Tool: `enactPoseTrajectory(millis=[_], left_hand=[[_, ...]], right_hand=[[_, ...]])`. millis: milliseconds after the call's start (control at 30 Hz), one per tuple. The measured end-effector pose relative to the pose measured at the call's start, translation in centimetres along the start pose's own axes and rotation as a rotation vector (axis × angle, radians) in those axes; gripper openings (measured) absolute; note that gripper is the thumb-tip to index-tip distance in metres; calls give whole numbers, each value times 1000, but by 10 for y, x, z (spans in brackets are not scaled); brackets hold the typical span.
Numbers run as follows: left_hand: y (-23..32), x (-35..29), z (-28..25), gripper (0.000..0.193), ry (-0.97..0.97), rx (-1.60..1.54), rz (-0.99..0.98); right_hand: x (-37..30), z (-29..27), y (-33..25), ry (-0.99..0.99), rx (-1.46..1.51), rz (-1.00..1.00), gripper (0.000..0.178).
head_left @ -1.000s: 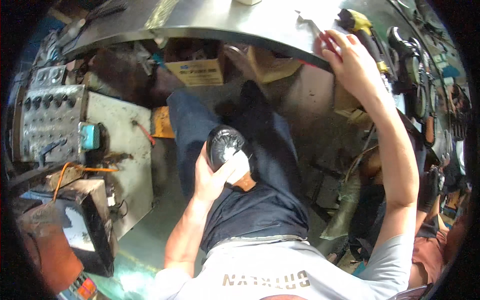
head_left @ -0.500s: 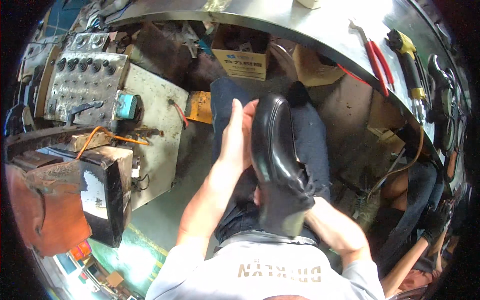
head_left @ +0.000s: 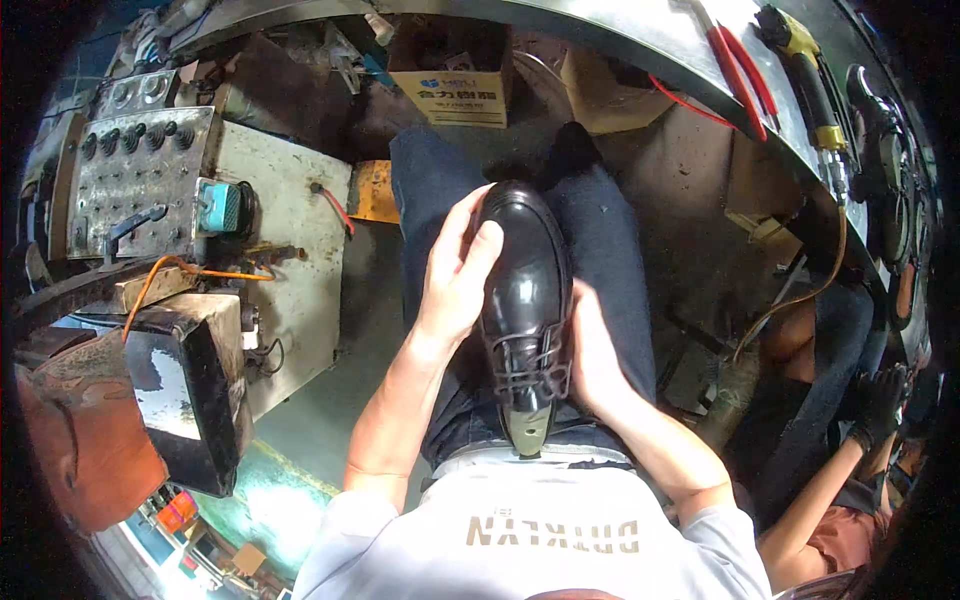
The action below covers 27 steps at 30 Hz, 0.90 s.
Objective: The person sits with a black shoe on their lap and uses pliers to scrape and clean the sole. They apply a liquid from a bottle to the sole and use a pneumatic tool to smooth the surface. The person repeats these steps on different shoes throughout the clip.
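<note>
Rolled upright since half a second ago, the black shoe [head_left: 527, 280] shows its top and laces [head_left: 535, 375] squarely in the head view, where it was tipped toward the person's right. It sits over the lap, above the dark trousers [head_left: 612, 235], toe pointing away and heel end near the waist; a greenish block [head_left: 528, 430] shows in its opening. Left hand [head_left: 458, 265] has shifted its hold: the thumb now rests on the upper near the toe, with the fingers wrapped around that side and partly hidden. Right hand [head_left: 598, 350] has come up from the heel end to lie along the opposite side, blurred; whether it grips cannot be told. So the work appears centred on the shoe, while the red-handled pliers [head_left: 735, 80] and a yellow-and-black tool [head_left: 806, 75] lie untouched on the desk [head_left: 660, 20].
</note>
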<state>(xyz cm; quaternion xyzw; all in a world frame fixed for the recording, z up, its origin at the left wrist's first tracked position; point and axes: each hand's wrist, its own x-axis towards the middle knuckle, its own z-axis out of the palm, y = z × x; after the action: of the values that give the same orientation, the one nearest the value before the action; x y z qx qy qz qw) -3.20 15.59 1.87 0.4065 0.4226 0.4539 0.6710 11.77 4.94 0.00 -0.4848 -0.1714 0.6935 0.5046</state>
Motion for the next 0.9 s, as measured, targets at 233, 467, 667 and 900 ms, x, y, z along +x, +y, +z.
enactPoseTrajectory(millis=[233, 467, 667, 900], left_hand=[[22, -19, 3, 47, 22, 123, 126], [33, -30, 9, 44, 3, 344, 259], [31, -36, 8, 43, -11, 250, 228], [44, -22, 7, 47, -125, 448, 237]], right_hand=[[37, 31, -72, -132, -380, -268, 39], [42, 51, -74, -118, -319, -261, 41], [35, 51, -68, -57, -159, -260, 43], [38, 49, -87, -185, -335, -349, 39]])
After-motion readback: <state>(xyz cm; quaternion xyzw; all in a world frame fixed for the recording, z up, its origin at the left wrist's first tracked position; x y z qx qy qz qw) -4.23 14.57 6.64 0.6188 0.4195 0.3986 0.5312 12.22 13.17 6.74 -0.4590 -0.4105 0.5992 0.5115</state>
